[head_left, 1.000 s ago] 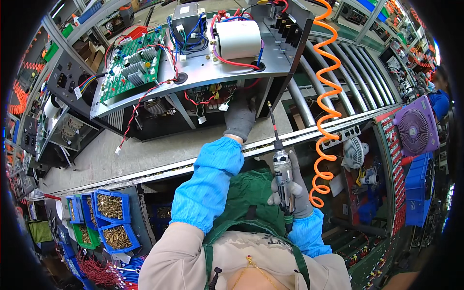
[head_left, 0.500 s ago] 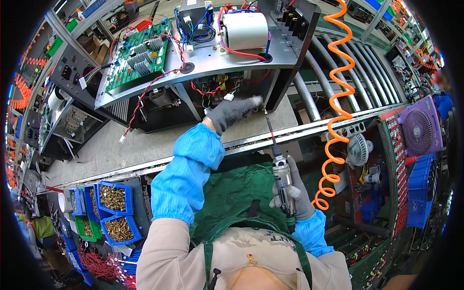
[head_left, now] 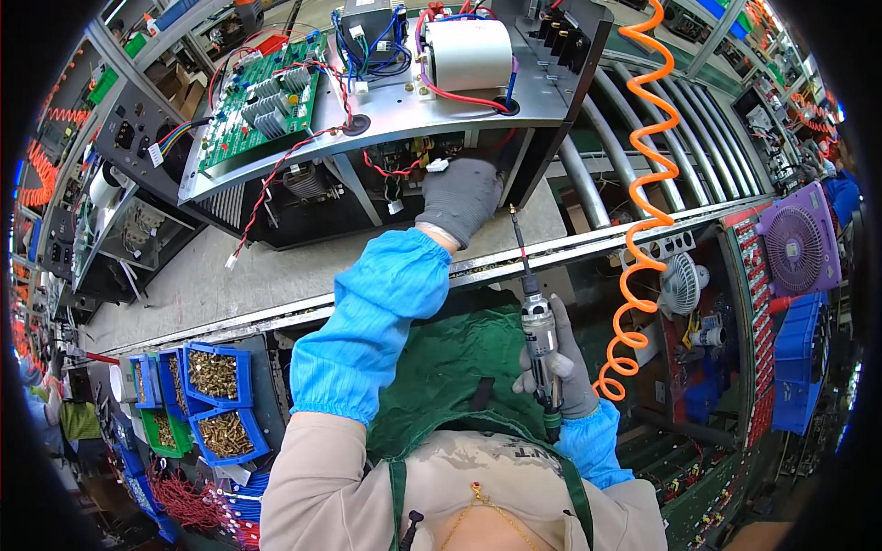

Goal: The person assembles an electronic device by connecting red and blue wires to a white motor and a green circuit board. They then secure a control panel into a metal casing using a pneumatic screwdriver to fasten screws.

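Observation:
My left hand [head_left: 462,197], in a grey glove, reaches into the lower bay of the open metal chassis [head_left: 404,110], beside its right side panel. Its fingertips are hidden in there, next to a white wire connector [head_left: 437,166]. Closed around a silver pneumatic screwdriver [head_left: 539,331], my right hand [head_left: 575,375] holds it pointing away from me, in front of the bench edge. A small brass-coloured piece [head_left: 513,209] sits at the tip of its long bit, near the chassis's front right corner. A green circuit board [head_left: 225,147] and a white cylindrical part [head_left: 469,57] sit on the upper deck.
An orange coiled hose [head_left: 648,216] hangs at the right, in front of the roller conveyor [head_left: 625,138]. Blue bins [head_left: 248,390] of brass fasteners stand at the lower left. Another chassis [head_left: 119,225] stands at the left. A purple fan [head_left: 795,241] is on the far right.
My left hand has moved from near the bit tip, away from me and into the lower bay. The screwdriver in my right hand has shifted slightly to the right.

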A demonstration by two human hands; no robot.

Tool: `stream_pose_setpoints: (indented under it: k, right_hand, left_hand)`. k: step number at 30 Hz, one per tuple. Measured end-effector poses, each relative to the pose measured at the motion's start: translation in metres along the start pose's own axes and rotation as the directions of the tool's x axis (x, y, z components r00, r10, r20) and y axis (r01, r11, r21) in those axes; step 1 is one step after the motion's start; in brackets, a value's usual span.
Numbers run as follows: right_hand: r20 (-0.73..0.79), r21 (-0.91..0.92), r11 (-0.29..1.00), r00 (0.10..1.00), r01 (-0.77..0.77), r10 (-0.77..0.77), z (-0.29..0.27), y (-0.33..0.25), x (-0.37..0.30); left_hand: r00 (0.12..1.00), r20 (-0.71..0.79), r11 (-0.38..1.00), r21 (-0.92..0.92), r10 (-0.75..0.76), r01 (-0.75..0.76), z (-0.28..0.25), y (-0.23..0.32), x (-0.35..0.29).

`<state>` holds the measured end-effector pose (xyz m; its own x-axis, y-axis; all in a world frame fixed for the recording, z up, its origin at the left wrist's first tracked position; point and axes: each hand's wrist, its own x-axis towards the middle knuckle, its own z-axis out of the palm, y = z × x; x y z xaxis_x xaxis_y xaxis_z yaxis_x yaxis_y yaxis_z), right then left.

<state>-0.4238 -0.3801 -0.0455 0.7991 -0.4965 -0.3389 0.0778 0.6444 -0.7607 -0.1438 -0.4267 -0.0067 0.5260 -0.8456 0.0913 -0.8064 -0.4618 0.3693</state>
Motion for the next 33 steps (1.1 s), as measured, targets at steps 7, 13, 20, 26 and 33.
stream_pose_setpoints:
  k: [7,13,20,26,33]
  right_hand:
    - [-0.002,-0.036,0.999,1.0,-0.012,0.012,-0.002,0.001,-0.001]
    - [0.027,-0.098,0.993,0.997,-0.064,0.067,0.002,-0.005,0.001]
    - [0.057,-0.16,0.981,0.991,-0.113,0.123,0.005,-0.011,0.003]
    - [0.01,-0.195,0.973,0.991,-0.128,0.132,0.007,-0.009,0.009]
    - [0.03,-0.277,0.956,0.993,-0.099,0.112,0.011,-0.009,0.031]
  left_hand:
    - [0.918,0.126,0.926,-0.092,0.376,-0.367,-0.019,-0.02,0.004]
    - [0.835,0.502,0.818,-0.563,0.226,0.118,-0.03,-0.029,0.009]
    - [0.863,0.464,0.849,-0.522,0.202,0.082,-0.03,-0.028,0.012]
    - [0.858,0.465,0.857,-0.511,0.217,0.06,-0.029,-0.028,0.015]
    - [0.955,0.236,0.977,0.068,0.18,-0.201,-0.027,0.003,-0.011]
